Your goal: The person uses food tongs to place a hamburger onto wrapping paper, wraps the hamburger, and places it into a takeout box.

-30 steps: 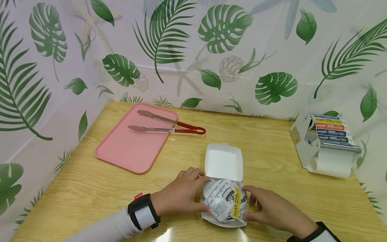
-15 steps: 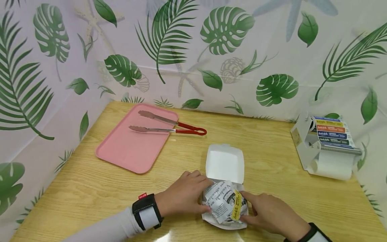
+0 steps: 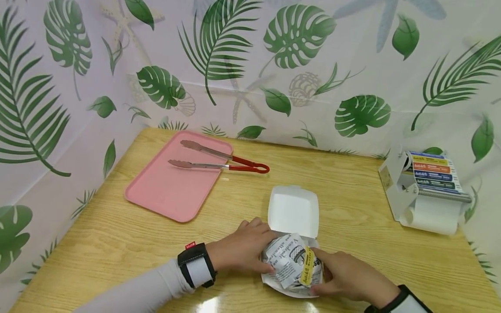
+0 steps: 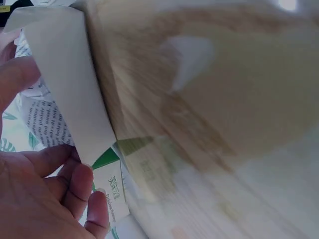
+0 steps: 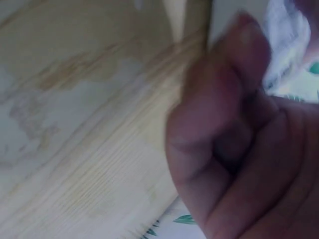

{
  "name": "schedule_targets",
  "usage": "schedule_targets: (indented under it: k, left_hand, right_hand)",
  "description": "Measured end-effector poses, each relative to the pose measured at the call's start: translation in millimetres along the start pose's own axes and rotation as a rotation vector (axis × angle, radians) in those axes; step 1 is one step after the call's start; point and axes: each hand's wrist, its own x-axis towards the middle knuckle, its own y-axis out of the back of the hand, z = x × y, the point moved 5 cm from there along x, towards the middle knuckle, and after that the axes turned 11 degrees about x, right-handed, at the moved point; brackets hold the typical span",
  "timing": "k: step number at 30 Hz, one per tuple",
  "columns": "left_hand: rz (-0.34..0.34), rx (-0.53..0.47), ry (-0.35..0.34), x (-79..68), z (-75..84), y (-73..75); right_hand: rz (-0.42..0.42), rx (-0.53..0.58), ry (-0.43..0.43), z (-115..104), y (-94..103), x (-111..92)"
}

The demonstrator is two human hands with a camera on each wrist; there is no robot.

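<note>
A round paper-wrapped burger [image 3: 287,258] with newsprint lettering and a yellow label sits in the base of an open white takeaway box [image 3: 293,213], its lid laid back. My left hand [image 3: 246,248] grips the burger's left side, thumb near and fingers far. In the left wrist view, that thumb reaches over the box wall [image 4: 67,84] onto the wrapper [image 4: 47,119]. From the right, my right hand [image 3: 348,276] pinches the wrapped burger between thumb and forefinger, by the yellow label [image 3: 307,266]. Its other fingers [image 5: 199,119] are curled in the right wrist view.
A pink tray [image 3: 172,187] lies at the back left, with red-handled tongs [image 3: 246,165] extending past its right edge. On the right stands a label dispenser [image 3: 426,187] with coloured label rolls and a white paper roll. Leaf-patterned cloth [image 3: 219,104] hangs behind the table.
My right thumb and forefinger have moved inward onto the wrapped burger's right side near the yellow label. The left hand stays about where it was. The head view has shifted slightly.
</note>
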Motion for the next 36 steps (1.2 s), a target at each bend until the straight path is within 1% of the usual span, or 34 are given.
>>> schedule_targets:
  k: [4, 7, 10, 13, 17, 20, 24, 27, 30, 32, 34, 36]
  left_hand:
    - [0.027, 0.072, -0.014, 1.5, -0.9, 4.0]
    - [0.046, 0.088, -0.020, 2.8, -1.8, 3.8]
    - [0.053, 0.087, -0.018, 3.3, -2.8, 1.8]
    - [0.055, 0.076, -0.009, 3.2, -3.5, -0.7]
    - [0.054, 0.056, 0.000, 1.8, -4.2, -3.9]
    - [0.056, 0.040, -0.005, 0.7, -4.8, -4.4]
    - [0.050, 0.007, -0.019, -0.8, -6.3, -4.2]
    - [0.047, -0.020, -0.028, -2.0, -8.7, -3.3]
    - [0.043, -0.047, -0.030, -3.4, -12.6, -1.5]
    - [0.041, -0.083, -0.032, -4.6, -16.3, 0.2]
    - [0.036, -0.143, -0.023, -5.0, -21.5, 2.6]
    - [0.046, -0.222, 0.001, -3.2, -28.7, 5.7]
  right_hand:
    - [0.107, -0.102, -0.080, -3, -0.7, 3]
    - [0.173, -0.162, -0.112, -3, -2.2, 5]
    - [0.211, -0.199, -0.106, -2, -4.8, 6]
    - [0.238, -0.230, -0.082, -1, -6.9, 6]
    - [0.252, -0.229, -0.040, 1, -8.0, 5]
    - [0.235, -0.173, -0.011, 2, -7.1, 3]
    - [0.163, -0.005, 0.025, 6, -4.2, 0]
    - [0.107, 0.107, 0.077, 7, 0.6, -2]
    - [0.081, 0.140, 0.141, 5, 8.2, -6]
    - [0.080, 0.147, 0.163, 4, 14.3, -8]
    - [0.097, 0.139, 0.161, 3, 22.0, -9]
    - [0.141, 0.132, 0.132, 3, 32.0, -9]
